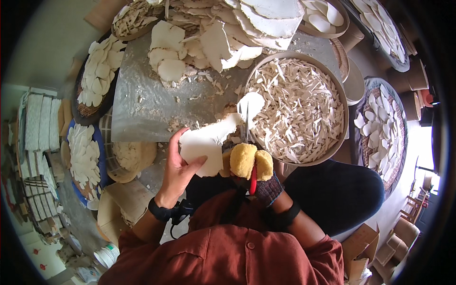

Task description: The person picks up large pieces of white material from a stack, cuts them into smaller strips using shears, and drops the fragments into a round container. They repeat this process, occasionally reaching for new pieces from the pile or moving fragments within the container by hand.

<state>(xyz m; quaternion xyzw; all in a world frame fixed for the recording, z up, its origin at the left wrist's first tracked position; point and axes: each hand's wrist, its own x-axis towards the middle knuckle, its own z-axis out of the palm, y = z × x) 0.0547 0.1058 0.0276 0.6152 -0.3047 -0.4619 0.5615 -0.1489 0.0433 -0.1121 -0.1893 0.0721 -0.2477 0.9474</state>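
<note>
My left hand (175, 172) pinches a flat, white, brittle-looking sheet (202, 145) with uneven edges, thumb on top. In my right hand (267, 189), which wears a dark knitted glove, are scissors (243, 159) with thick yellow padding and a red part at the handles. Their blades point away from me at the sheet's far right end. A rounded white piece (253, 102) lies at the blades, over the rim of the round tray; whether it is still joined to the sheet I cannot tell. That tray (346, 111) holds many cut white strips (297, 107).
A grey metal table (142, 111) carries scraps and a tall pile of white sheets (213, 42) at the back. Round trays of oval white pieces (84, 149) (380, 128) stand on both sides. A cardboard box (124, 204) is at lower left, another (361, 247) at lower right.
</note>
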